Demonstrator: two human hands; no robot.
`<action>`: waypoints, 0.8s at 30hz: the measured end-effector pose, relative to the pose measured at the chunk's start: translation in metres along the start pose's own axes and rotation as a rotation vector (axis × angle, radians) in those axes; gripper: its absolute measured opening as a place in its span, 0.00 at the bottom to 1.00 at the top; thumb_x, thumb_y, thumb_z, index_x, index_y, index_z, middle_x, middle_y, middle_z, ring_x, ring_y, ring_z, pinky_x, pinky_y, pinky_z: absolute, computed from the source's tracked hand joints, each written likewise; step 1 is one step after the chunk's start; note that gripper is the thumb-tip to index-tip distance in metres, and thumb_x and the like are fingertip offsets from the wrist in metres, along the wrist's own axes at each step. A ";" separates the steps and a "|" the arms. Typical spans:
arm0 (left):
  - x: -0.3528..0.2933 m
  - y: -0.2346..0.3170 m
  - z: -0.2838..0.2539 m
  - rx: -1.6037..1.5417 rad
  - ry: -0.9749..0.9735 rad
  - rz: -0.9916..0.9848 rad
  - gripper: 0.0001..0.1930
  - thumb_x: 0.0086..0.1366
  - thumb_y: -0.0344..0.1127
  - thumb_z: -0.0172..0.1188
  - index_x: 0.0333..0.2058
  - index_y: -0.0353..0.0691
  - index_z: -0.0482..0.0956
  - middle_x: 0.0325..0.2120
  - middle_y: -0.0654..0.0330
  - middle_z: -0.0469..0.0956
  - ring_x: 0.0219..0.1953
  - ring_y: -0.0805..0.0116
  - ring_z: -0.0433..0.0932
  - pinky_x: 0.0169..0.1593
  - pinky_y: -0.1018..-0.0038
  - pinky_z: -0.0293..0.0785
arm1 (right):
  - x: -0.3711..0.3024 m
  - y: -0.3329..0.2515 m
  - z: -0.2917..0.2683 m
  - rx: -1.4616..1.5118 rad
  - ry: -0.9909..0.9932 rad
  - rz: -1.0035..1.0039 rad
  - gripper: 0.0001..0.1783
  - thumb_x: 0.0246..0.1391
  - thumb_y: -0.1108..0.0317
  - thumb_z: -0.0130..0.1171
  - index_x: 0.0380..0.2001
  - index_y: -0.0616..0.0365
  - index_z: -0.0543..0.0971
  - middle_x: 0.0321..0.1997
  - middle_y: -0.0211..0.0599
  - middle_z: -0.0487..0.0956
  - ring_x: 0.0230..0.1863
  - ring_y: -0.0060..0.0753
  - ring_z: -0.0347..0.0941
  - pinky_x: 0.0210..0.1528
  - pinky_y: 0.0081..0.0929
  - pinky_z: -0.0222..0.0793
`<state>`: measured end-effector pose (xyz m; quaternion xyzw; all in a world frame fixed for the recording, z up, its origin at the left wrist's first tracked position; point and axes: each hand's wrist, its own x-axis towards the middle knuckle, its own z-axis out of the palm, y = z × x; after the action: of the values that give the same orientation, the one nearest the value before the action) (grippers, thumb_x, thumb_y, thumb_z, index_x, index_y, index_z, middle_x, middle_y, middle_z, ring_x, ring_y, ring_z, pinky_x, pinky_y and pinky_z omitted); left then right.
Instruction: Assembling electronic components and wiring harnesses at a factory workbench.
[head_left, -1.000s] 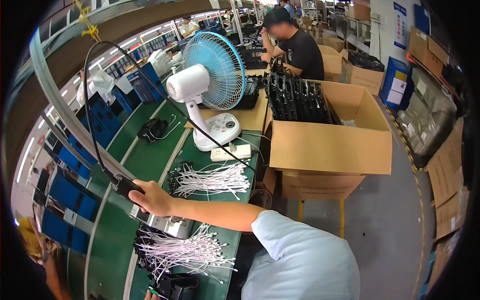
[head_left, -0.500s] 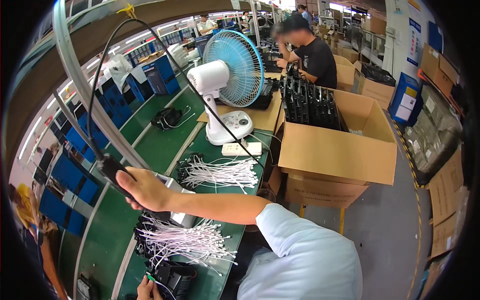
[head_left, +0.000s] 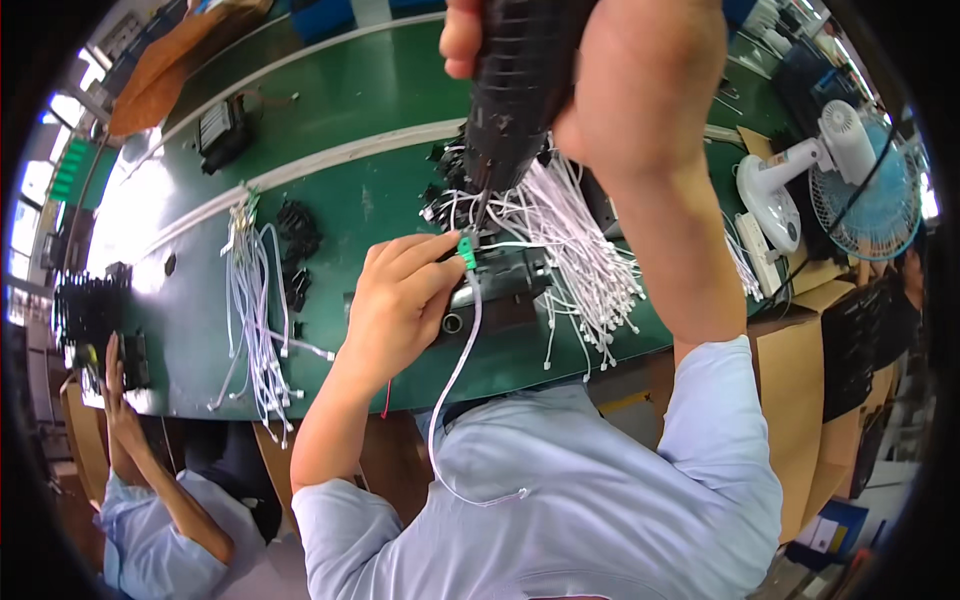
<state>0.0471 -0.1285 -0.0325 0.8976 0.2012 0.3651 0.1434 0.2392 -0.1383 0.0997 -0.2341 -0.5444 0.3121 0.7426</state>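
Note:
A black electric screwdriver [head_left: 515, 95] stands upright in my right hand [head_left: 640, 90], which is wrapped round its body. The tip points down at the far end of a small green part [head_left: 466, 250] with a white cable [head_left: 455, 385] running from it; whether it touches I cannot tell. My left hand [head_left: 400, 290] pinches this green part between its fingertips, above a black block-like fixture [head_left: 505, 300] on the green table [head_left: 340, 215]. The cable's loose end hangs down over my shirt. Just right of the fixture spreads a bundle of white cables [head_left: 585, 265].
To the left lie another white cable bundle [head_left: 255, 320] and small black parts [head_left: 297, 235]. A co-worker's hand [head_left: 120, 400] is at the far left beside stacked black parts [head_left: 92, 305]. At the right are a fan [head_left: 845, 180], a power strip [head_left: 757, 255] and a cardboard box [head_left: 790, 410].
My view has swung left and down to the fixture. The screwdriver has come from out at the side to above the green part, which my left hand still holds.

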 end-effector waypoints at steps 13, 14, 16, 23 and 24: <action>-0.003 -0.004 0.005 0.002 0.029 0.024 0.10 0.49 0.24 0.63 0.33 0.38 0.80 0.41 0.58 0.79 0.44 0.60 0.76 0.46 0.64 0.68 | -0.006 0.015 0.003 0.156 -0.130 0.155 0.43 0.51 0.27 0.36 0.32 0.66 0.68 0.16 0.40 0.73 0.12 0.31 0.71 0.14 0.26 0.68; -0.003 -0.004 0.005 0.002 0.031 0.022 0.10 0.49 0.23 0.63 0.33 0.38 0.80 0.42 0.58 0.79 0.44 0.60 0.76 0.46 0.65 0.68 | -0.006 0.017 0.003 0.175 -0.143 0.161 0.44 0.51 0.27 0.35 0.33 0.66 0.68 0.16 0.40 0.73 0.12 0.31 0.71 0.14 0.26 0.68; -0.004 -0.005 0.006 -0.004 0.033 0.021 0.11 0.48 0.23 0.63 0.33 0.38 0.80 0.42 0.58 0.79 0.44 0.60 0.76 0.46 0.65 0.68 | -0.004 0.020 0.002 0.192 -0.161 0.173 0.46 0.50 0.25 0.35 0.33 0.67 0.68 0.17 0.41 0.73 0.12 0.31 0.71 0.15 0.26 0.69; -0.008 0.002 0.002 -0.042 -0.019 -0.021 0.13 0.48 0.21 0.62 0.35 0.37 0.80 0.43 0.56 0.79 0.43 0.58 0.76 0.47 0.64 0.68 | -0.007 0.023 0.008 0.309 -0.223 0.227 0.51 0.47 0.22 0.32 0.34 0.70 0.70 0.17 0.43 0.74 0.12 0.33 0.72 0.15 0.27 0.70; -0.009 0.002 0.003 -0.040 -0.011 -0.021 0.13 0.48 0.21 0.62 0.35 0.37 0.80 0.43 0.56 0.79 0.43 0.58 0.76 0.47 0.64 0.67 | -0.006 0.023 0.009 0.324 -0.237 0.230 0.52 0.46 0.21 0.32 0.35 0.70 0.70 0.17 0.43 0.74 0.13 0.33 0.72 0.15 0.27 0.71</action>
<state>0.0441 -0.1343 -0.0392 0.8945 0.2026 0.3623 0.1663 0.2246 -0.1268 0.0827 -0.1338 -0.5404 0.5033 0.6609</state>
